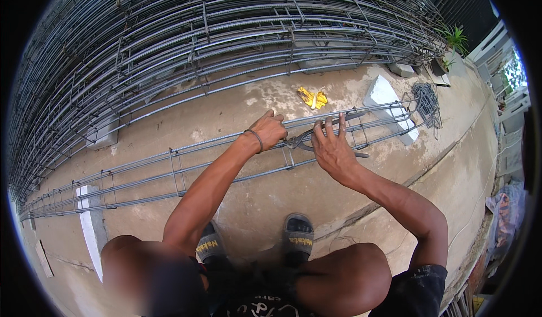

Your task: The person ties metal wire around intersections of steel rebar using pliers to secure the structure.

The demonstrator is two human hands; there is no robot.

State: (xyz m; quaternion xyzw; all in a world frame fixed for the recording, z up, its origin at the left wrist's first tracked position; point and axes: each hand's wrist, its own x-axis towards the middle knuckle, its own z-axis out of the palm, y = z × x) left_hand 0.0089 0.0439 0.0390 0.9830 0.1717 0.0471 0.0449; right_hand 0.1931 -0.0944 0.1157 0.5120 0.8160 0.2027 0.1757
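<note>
A long, narrow rebar cage [178, 173] with rectangular stirrups lies across white blocks [90, 221] in front of me. My left hand [271, 130] has its fingers curled at the cage's upper bars, just left of the jaws of dark metal pliers [293, 142]; its fingertips are partly hidden. My right hand [333, 147] grips the pliers' long handles over the cage, some fingers raised. A crumpled yellow item [313, 98] lies on the concrete beyond the cage, too small to make out clearly.
Stacked rebar cages [192, 34] fill the far side. A bundle of wire [426, 108] lies by the cage's right end. Plants [454, 37] stand at upper right, a plastic bundle [505, 212] at the right edge. My sandalled feet [299, 232] are on the concrete floor [248, 204].
</note>
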